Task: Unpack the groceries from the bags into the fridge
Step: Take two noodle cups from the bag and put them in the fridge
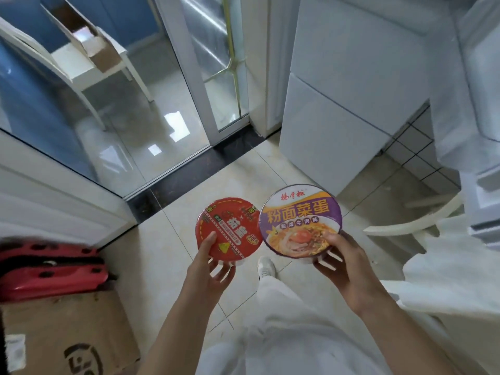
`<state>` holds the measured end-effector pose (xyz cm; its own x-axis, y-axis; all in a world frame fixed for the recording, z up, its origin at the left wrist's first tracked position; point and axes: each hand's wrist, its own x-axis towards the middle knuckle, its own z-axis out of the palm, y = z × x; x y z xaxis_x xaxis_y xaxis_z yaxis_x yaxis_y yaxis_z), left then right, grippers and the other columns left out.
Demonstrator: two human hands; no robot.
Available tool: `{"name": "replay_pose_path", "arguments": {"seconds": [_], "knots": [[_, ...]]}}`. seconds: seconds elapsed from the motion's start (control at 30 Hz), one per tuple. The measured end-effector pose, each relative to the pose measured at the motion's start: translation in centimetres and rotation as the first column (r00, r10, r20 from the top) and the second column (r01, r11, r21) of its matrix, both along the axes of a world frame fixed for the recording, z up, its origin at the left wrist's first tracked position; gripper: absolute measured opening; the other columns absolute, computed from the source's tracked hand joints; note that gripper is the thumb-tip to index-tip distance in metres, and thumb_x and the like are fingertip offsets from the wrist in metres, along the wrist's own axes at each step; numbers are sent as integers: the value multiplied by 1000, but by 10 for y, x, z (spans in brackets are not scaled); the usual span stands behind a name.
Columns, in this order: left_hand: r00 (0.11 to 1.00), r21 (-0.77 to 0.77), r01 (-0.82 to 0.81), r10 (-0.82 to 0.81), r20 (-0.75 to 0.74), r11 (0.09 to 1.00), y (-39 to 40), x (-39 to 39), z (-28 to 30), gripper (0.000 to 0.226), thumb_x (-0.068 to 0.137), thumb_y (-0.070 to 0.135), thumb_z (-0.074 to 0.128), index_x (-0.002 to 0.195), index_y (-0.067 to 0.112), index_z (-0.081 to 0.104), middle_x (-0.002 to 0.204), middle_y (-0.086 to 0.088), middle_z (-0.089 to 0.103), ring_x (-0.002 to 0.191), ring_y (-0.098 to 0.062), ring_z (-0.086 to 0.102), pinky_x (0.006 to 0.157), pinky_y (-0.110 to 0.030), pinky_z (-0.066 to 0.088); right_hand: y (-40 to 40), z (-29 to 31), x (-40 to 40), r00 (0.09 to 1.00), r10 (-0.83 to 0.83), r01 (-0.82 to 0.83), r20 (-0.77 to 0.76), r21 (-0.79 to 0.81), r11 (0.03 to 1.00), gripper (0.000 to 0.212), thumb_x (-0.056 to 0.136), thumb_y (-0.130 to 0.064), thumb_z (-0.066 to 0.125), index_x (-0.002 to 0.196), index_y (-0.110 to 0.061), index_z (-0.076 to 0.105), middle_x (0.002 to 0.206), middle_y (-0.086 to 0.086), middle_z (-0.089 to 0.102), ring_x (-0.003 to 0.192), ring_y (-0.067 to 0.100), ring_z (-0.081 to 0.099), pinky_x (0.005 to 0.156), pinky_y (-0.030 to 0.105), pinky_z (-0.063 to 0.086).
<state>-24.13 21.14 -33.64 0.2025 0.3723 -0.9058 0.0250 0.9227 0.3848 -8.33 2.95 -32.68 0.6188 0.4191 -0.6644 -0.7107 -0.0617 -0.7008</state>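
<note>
Nearest the camera, 2 forearms reach forward over pale trousers, each hand carrying 1 instant-noodle bowl. The left hand is clamped on the red bowl from its 6 o'clock edge, thumb pressed flat on the lid and the other fingers curled beneath the base. The right hand is clamped on the purple bowl in the same manner, gripping at about its 5 o'clock edge, thumb on the lid rim and fingers under the bottom. Both bowls are round with lids facing up toward the camera, so neither has a long axis to align; their rims sit just beside each other and may be touching, the purple one slightly farther forward. A cardboard box lies at 8 o'clock on the floor with a red item behind it, and a white bag sits at 3 o'clock. Farther off, the white fridge stands at 1 o'clock, its lower doors shut, and what looks like an open door with shelves is blurred at 2 o'clock. By my judgement the right hand is the nearer to the fridge, so the purple bowl should go in first, carried forward and rightward toward 1 o'clock.
</note>
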Motion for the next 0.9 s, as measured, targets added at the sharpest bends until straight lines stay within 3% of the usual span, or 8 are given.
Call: {"name": "replay_pose_path", "arguments": {"seconds": [0.2, 0.37, 0.5, 0.73, 0.8, 0.9], "knots": [[1000, 15, -9, 9, 6, 1000, 76, 87, 14, 69, 74, 40, 78, 130, 14, 48, 116, -11, 59, 98, -26, 60, 70, -33, 53, 68, 10, 83, 993, -69, 73, -96, 45, 996, 4, 83, -18, 64, 85, -17, 67, 73, 5, 49, 68, 17, 48, 83, 41, 45], [997, 35, 44, -46, 68, 998, 124, 154, 24, 59, 79, 37, 75, 126, 13, 49, 111, -10, 59, 95, -24, 60, 71, -31, 53, 108, 23, 140, 992, -115, 118, -56, 56, 991, 21, 72, -23, 70, 92, -17, 66, 69, 2, 53, 67, 15, 50, 83, 39, 46], [985, 47, 136, -140, 99, 990, 162, 204, 26, 53, 80, 37, 74, 121, 12, 52, 112, -11, 60, 96, -25, 61, 83, -30, 53, 133, 27, 173, 980, -192, 195, -49, 68, 978, 27, 72, -23, 70, 98, -17, 65, 67, 0, 58, 68, 16, 51, 85, 39, 46], [937, 83, 306, -316, 148, 948, 239, 303, 27, 41, 78, 33, 75, 109, 12, 58, 105, -12, 64, 95, -25, 63, 74, -28, 51, 186, 37, 231, 932, -363, 359, 15, 123, 925, 20, 76, -23, 66, 96, -23, 67, 89, 7, 65, 84, 20, 57, 87, 38, 46], [916, 94, 357, -368, 160, 929, 263, 333, 31, 49, 74, 34, 77, 113, 12, 59, 102, -11, 66, 93, -23, 64, 72, -27, 52, 204, 45, 247, 915, -400, 390, 48, 137, 910, 35, 65, -30, 76, 99, -22, 67, 92, 6, 67, 85, 18, 63, 88, 39, 48], [875, 124, 432, -448, 182, 894, 300, 380, 41, 64, 67, 39, 79, 119, 11, 57, 108, -11, 66, 91, -21, 63, 67, -28, 51, 232, 61, 271, 886, -460, 445, 67, 163, 881, 81, 37, -49, 90, 106, -18, 63, 91, 6, 70, 82, 16, 69, 84, 39, 55]]}}
